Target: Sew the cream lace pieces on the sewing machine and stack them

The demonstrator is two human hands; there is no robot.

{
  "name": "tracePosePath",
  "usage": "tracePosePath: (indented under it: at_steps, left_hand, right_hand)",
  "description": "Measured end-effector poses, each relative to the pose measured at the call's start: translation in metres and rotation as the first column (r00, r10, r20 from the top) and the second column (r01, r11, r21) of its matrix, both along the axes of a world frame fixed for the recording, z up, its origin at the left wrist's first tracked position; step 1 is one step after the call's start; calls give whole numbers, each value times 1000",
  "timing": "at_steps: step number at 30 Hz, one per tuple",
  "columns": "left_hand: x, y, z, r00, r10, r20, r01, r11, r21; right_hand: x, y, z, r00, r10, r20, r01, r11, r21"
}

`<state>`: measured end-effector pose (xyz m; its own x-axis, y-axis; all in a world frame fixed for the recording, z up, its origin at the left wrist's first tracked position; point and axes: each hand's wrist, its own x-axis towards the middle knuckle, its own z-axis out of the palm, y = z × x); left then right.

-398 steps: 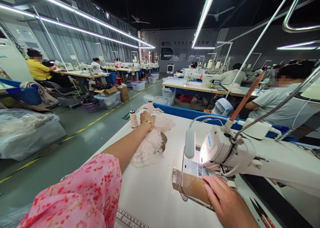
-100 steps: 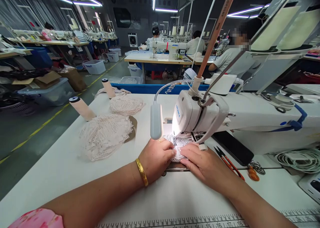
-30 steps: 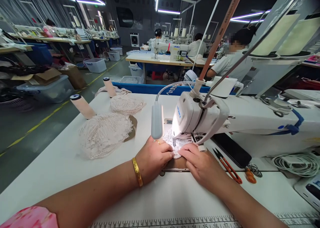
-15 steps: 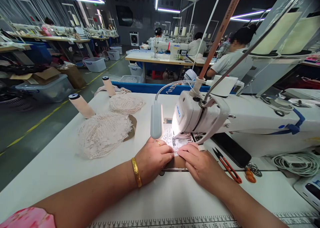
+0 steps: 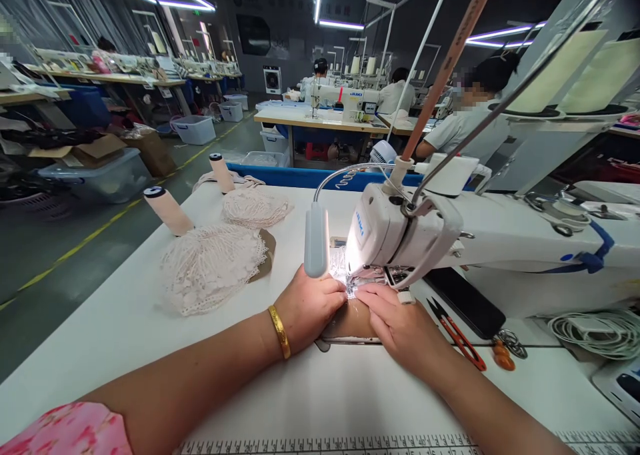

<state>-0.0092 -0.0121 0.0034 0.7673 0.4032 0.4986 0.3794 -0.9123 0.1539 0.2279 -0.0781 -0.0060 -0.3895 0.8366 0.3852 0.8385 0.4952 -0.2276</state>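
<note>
- The left hand (image 5: 310, 306) and right hand (image 5: 400, 322) are lying flat on the white surface (image 5: 125, 322), fingers extended and pressing a small lace piece (image 5: 345, 278) down rather than gripping it.
- The lace is sitting under the sewing machine (image 5: 400, 232) head, at the needle, lit by the lamp (image 5: 316, 242).
- The stitching step seems to be in hand; feeding on calls for both hands steering evenly.
- A lace pile (image 5: 210, 265) and red snips (image 5: 457, 332) are lying nearby.
</note>
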Motion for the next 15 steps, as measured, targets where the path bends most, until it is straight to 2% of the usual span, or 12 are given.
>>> tracePosePath:
  at_steps: [9, 12, 15]
  left_hand:
    - [0, -1, -2, 999, 28, -26, -30, 998, -55]
    - [0, -1, 2, 998, 41, -41, -44, 996, -75]
    - [-2, -1, 9, 991, 101, -90, -110, 990, -94]
  right_hand:
    - [7, 3, -7, 1000, -14, 4, 14, 1000, -17]
    - [7, 4, -7, 1000, -14, -8, 14, 1000, -10]
    - [6, 3, -5, 1000, -3, -29, 4, 1000, 18]
